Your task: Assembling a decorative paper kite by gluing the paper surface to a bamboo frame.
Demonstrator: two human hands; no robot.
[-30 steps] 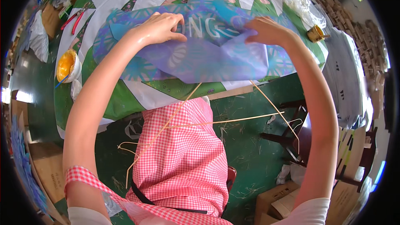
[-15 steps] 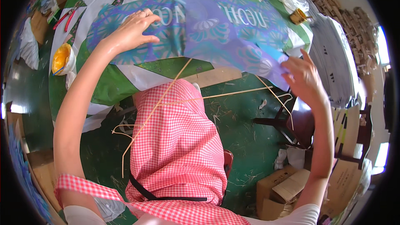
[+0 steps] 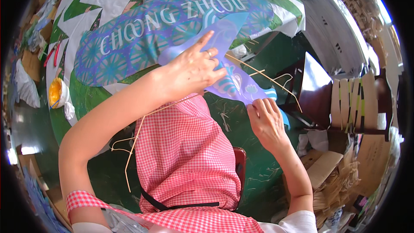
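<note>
A large blue and purple paper kite sheet (image 3: 142, 39) with white lettering lies on the green and white table (image 3: 86, 90). My left hand (image 3: 192, 67) presses on a folded-down, lighter purple part of the sheet (image 3: 224, 32), index finger stretched out. My right hand (image 3: 267, 118) pinches the lower tip of that flap (image 3: 246, 88), which hangs off the table edge over my lap. Thin bamboo sticks (image 3: 258, 75) run under the flap. I wear a red checked apron (image 3: 185, 146).
A bowl of yellow glue (image 3: 56, 92) stands at the table's left edge, with red-handled pliers (image 3: 51, 54) behind it. Stacked white sheets (image 3: 332, 26) lie at the right. Cardboard boxes (image 3: 321, 168) and paper bundles sit on the green floor at lower right.
My left hand moved right from the sheet's left part onto its middle. My right hand pulled the sheet's right end down off the table toward my lap.
</note>
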